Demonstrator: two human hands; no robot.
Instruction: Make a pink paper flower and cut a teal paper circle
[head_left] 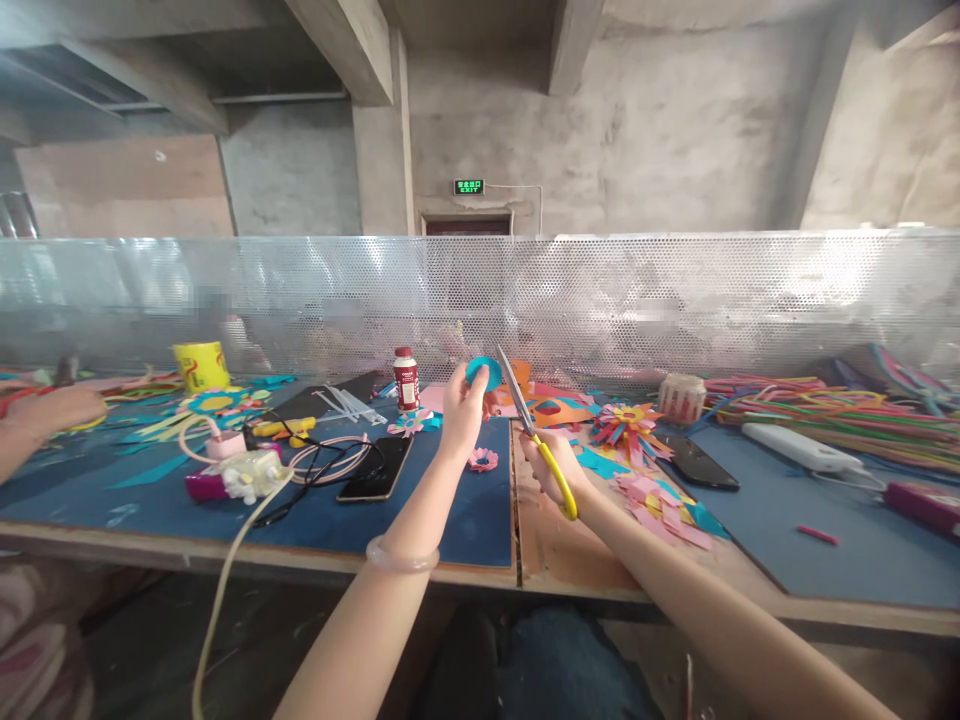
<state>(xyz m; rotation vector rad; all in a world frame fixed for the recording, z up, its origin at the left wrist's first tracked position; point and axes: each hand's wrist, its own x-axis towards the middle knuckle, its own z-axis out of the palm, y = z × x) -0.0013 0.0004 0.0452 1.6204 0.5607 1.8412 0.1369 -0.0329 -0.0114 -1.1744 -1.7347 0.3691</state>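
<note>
My left hand [463, 408] pinches a round blue paper disc [484, 374] and holds it up over the table. Yellow-handled scissors [551, 465] are gripped in my right hand [553, 462], their blades pointing up and away, just right of the disc. I cannot tell whether the blades touch the paper. Under my hands, a small pink paper flower [482, 459] lies on the blue mat. A many-coloured paper flower [624, 428] and a heap of pink, yellow and blue scraps [666, 508] lie right of my right hand. Orange paper [555, 411] sits behind the scissors.
On the left are a power strip with cables [251, 475], a phone [377, 468], a red-capped bottle [406, 380] and a yellow tub [201, 367]. Another person's hand [71, 407] works at far left. To the right lie a second phone [697, 461], a white power strip [799, 447] and coloured strips [825, 410].
</note>
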